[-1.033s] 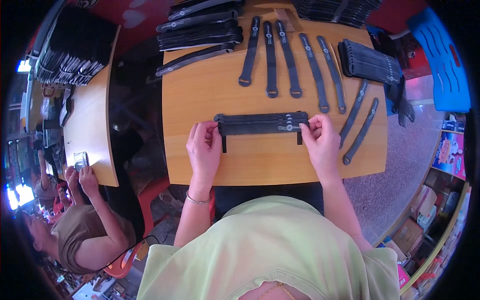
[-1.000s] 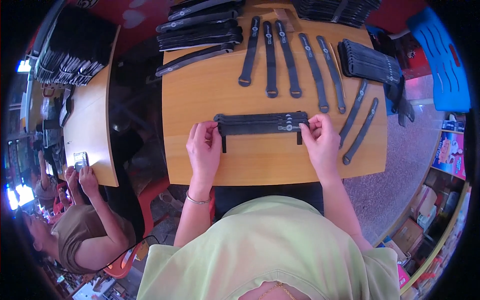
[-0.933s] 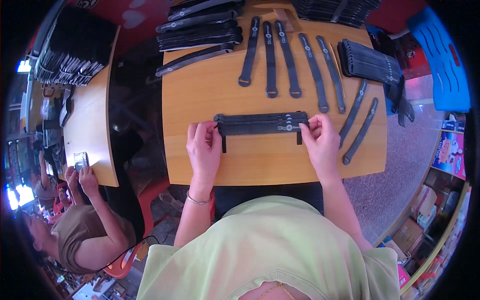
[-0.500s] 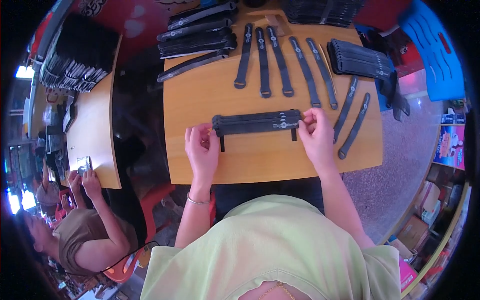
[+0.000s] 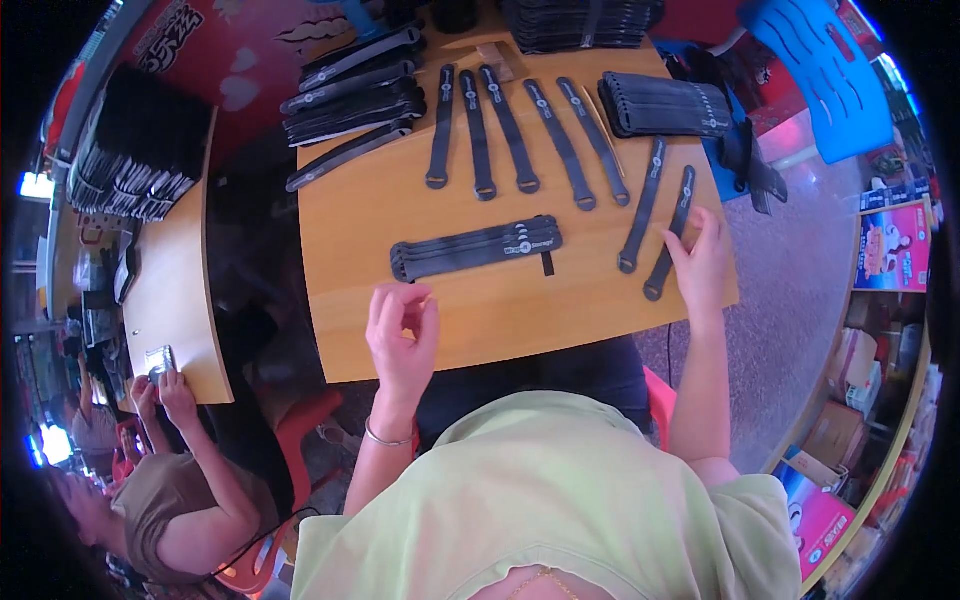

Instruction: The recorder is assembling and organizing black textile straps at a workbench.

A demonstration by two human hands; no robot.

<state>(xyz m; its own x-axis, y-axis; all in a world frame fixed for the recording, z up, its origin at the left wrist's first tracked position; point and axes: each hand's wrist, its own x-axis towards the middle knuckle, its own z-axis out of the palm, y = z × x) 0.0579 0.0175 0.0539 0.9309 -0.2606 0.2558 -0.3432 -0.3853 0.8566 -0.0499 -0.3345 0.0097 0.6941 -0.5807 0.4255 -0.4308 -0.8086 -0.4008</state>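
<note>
A neat stack of black hook-and-loop straps (image 5: 470,250) lies across the middle of the table, its ends slightly fanned, with a short dark tab poking out below its right part. Just below the stack's left end is my left hand (image 5: 402,335), loosely curled, a gap between thumb and fingers and nothing held. My right hand (image 5: 702,265) is at the table's right side, thumb and fingers apart, the thumb tip at the edge of the rightmost single strap (image 5: 671,235). That strap lies flat. Another single strap (image 5: 643,205) lies left of it.
Several single straps (image 5: 477,135) lie spaced out at the far side. Strap piles stand at the back left (image 5: 355,105), back (image 5: 585,25) and back right (image 5: 665,105). A blue plastic chair (image 5: 830,90) is beyond. On the left, a co-worker (image 5: 195,490) handles something small at another table (image 5: 180,300).
Both hands have let go of the strap stack, which now lies tilted on the table. My right hand has moved right to the outermost single strap. My left hand has drawn slightly back.
</note>
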